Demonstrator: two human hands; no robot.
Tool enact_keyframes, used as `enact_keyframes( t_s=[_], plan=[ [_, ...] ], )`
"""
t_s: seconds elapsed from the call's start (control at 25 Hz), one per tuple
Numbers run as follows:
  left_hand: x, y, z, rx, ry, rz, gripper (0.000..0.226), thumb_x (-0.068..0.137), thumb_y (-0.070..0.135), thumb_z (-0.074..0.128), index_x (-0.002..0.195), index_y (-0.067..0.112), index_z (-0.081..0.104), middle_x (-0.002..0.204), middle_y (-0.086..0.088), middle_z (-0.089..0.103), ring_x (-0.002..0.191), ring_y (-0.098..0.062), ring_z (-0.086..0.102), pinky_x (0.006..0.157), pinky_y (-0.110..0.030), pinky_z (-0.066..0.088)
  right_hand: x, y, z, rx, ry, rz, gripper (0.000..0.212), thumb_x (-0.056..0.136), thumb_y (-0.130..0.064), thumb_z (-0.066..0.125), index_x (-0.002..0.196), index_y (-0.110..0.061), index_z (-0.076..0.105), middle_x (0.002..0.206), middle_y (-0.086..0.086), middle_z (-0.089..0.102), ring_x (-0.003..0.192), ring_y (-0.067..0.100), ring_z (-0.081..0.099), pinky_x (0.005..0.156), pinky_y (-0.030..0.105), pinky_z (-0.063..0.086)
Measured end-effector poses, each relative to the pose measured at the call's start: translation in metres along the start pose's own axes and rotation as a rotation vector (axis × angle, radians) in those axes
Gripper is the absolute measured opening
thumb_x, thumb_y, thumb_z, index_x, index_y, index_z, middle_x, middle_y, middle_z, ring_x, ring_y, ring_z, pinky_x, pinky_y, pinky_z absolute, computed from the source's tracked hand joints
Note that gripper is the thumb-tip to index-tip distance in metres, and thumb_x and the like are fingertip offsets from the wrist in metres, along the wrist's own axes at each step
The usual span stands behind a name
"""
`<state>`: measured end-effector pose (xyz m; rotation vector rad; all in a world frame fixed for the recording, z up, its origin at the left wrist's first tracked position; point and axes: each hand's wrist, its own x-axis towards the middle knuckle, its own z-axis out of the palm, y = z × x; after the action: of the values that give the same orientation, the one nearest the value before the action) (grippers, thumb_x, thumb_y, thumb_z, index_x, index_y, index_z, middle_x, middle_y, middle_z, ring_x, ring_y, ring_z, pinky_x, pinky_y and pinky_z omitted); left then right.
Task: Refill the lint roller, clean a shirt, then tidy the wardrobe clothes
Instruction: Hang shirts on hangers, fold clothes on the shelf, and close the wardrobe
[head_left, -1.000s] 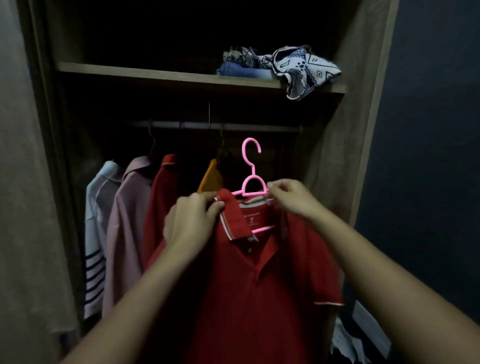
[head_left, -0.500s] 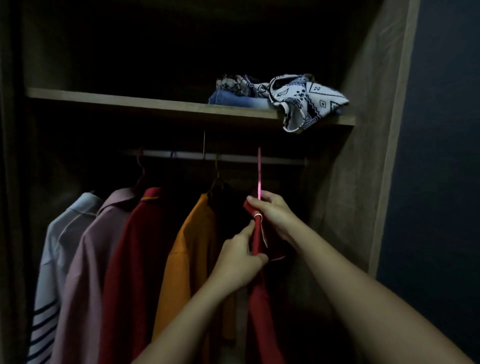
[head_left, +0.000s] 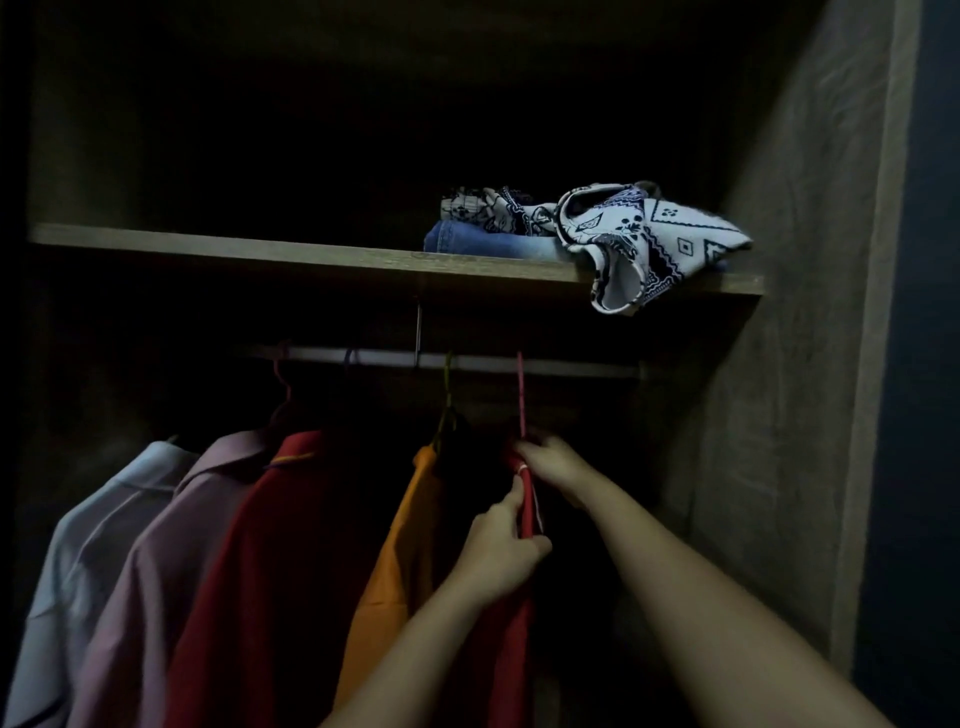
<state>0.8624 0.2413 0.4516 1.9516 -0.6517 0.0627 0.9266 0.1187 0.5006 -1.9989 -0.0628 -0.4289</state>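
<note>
A red polo shirt (head_left: 523, 618) hangs edge-on from a pink hanger (head_left: 521, 395) whose hook sits on the wardrobe rail (head_left: 571, 366). My right hand (head_left: 553, 462) pinches the shirt's collar just under the hanger stem. My left hand (head_left: 501, 551) grips the shirt's front edge a little lower. Both forearms reach in from the bottom right. To the left hang an orange shirt (head_left: 400, 551), a dark red shirt (head_left: 270, 571), a pink shirt (head_left: 156, 561) and a pale blue shirt (head_left: 72, 561). No lint roller is in view.
A wooden shelf (head_left: 260, 252) runs above the rail. On its right end lie folded blue jeans (head_left: 488, 241) and a crumpled white patterned cloth (head_left: 634, 234) that droops over the shelf edge. The wardrobe's side wall (head_left: 779, 364) stands close on the right.
The red shirt went from facing me in front of the wardrobe to hanging edge-on with its hook on the rail. Both hands moved up and inward with it, and the view tilted up.
</note>
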Motion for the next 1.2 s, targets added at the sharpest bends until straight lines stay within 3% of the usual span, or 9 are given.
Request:
enact_keyframes(
  t_s=[0.16,0.24,0.4,0.6,0.68,0.76,0.92,1.12,1.2],
  plan=[
    [-0.007,0.003,0.001,0.087,-0.022,-0.036,0.077,0.089,0.019,0.054,0.151,0.021,0.009,0.091,-0.001,0.06,0.071,-0.009,0.058,0.063,-0.017,0.047,0.0,0.002,0.002,-0.165,0.011,0.014,0.02,0.096,-0.022,0.045,0.104,-0.014,0.062,0.08,0.003,0.062,0.074,0.016,0.059,0.064,0.023,0.045],
    [-0.015,0.02,-0.016,0.318,0.057,0.03,0.075,0.091,0.025,0.053,0.151,0.015,0.011,0.122,-0.008,0.059,0.105,-0.017,0.06,0.088,-0.021,0.047,-0.002,-0.013,-0.001,-0.491,0.087,-0.096,0.024,0.094,-0.024,0.049,0.106,-0.01,0.064,0.094,0.012,0.066,0.088,0.028,0.063,0.073,0.028,0.047],
    [-0.04,0.063,-0.083,0.42,0.584,0.555,0.054,0.087,0.021,0.05,0.138,0.003,0.043,0.14,-0.014,0.049,0.13,-0.02,0.046,0.103,-0.009,0.021,-0.044,-0.068,-0.009,-0.591,0.364,-0.656,0.022,0.086,-0.025,0.056,0.101,-0.012,0.066,0.096,0.009,0.068,0.091,0.026,0.064,0.079,0.032,0.049],
    [-0.011,0.083,-0.164,0.784,0.862,0.708,0.056,0.09,0.032,0.035,0.134,-0.001,0.047,0.14,-0.018,0.047,0.134,-0.029,0.036,0.106,-0.042,0.028,-0.09,-0.168,-0.014,-0.636,0.558,-1.142,0.018,0.083,-0.028,0.05,0.084,-0.015,0.062,0.079,0.001,0.064,0.077,0.019,0.058,0.069,0.03,0.045],
    [0.006,0.085,-0.183,0.99,0.825,0.64,0.058,0.093,0.038,0.031,0.132,-0.001,0.049,0.136,-0.02,0.052,0.13,-0.035,0.044,0.105,-0.047,0.034,-0.078,-0.208,-0.027,-0.719,0.653,-1.102,0.019,0.085,-0.027,0.051,0.093,-0.013,0.06,0.09,0.004,0.061,0.086,0.021,0.055,0.072,0.029,0.042],
    [0.015,0.081,-0.193,1.113,0.773,0.592,0.063,0.098,0.046,0.019,0.132,0.001,0.049,0.132,-0.016,0.057,0.127,-0.031,0.05,0.107,-0.044,0.031,-0.051,-0.239,-0.049,-0.928,0.64,-0.763,0.041,0.086,-0.038,0.056,0.12,-0.016,0.05,0.117,0.009,0.053,0.109,0.026,0.049,0.086,0.035,0.042],
    [0.014,0.073,-0.2,1.198,0.705,0.582,0.071,0.097,0.052,0.01,0.135,0.002,0.043,0.129,-0.013,0.059,0.124,-0.026,0.052,0.107,-0.037,0.023,-0.014,-0.255,-0.072,-1.104,0.303,-0.182,0.085,0.077,-0.064,0.058,0.143,-0.019,0.028,0.144,0.015,0.04,0.129,0.035,0.041,0.105,0.043,0.038],
    [0.007,0.077,-0.208,1.162,0.6,0.579,0.082,0.092,0.063,0.011,0.142,0.002,0.033,0.141,-0.012,0.048,0.133,-0.02,0.033,0.111,-0.033,0.013,-0.008,-0.25,-0.068,-1.272,0.473,-0.376,0.036,0.093,-0.03,0.048,0.129,-0.024,0.048,0.129,0.011,0.056,0.115,0.034,0.054,0.086,0.04,0.043],
    [0.003,0.081,-0.208,1.066,0.64,0.678,0.087,0.088,0.07,0.01,0.149,0.007,0.01,0.155,-0.004,0.021,0.142,-0.014,0.02,0.115,-0.028,0.009,-0.019,-0.248,-0.07,-1.22,0.575,-0.543,0.031,0.093,-0.029,0.046,0.124,-0.025,0.048,0.122,0.008,0.06,0.108,0.034,0.057,0.073,0.037,0.039]
  ],
)
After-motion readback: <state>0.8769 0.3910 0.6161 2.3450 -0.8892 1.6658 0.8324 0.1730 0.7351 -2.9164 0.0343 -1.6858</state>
